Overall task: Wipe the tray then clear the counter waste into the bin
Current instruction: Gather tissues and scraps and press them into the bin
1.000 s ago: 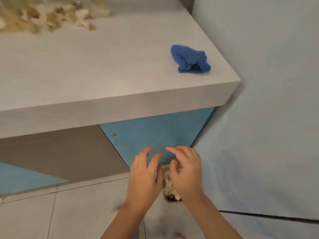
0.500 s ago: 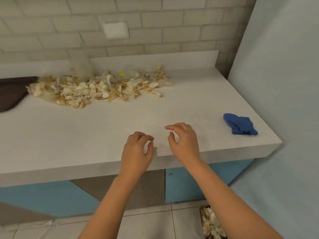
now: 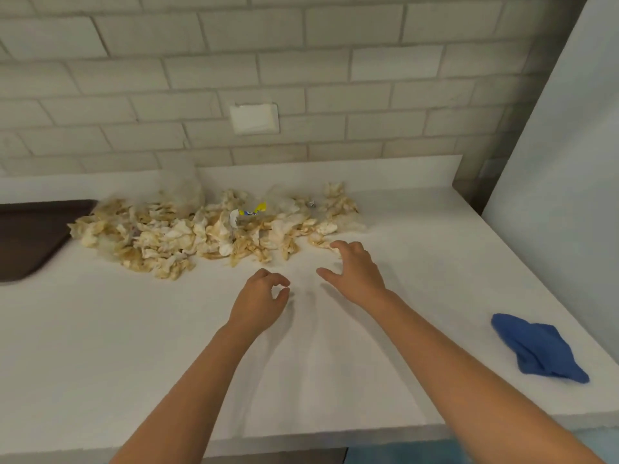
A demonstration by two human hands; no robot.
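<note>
Up from the bin come both empty hands, right hand (image 3: 358, 272) spread at the near edge of the waste heap (image 3: 207, 232) along the counter (image 3: 134, 346) back, left hand (image 3: 258, 299) loosely curled behind (blue cloth (image 3: 539, 349) lies apart), so another scoop looks due.

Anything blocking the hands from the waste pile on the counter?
Nothing visible. Only bare counter lies between the left hand and the waste pile; the right hand has its fingertips at the pile's right edge.
</note>
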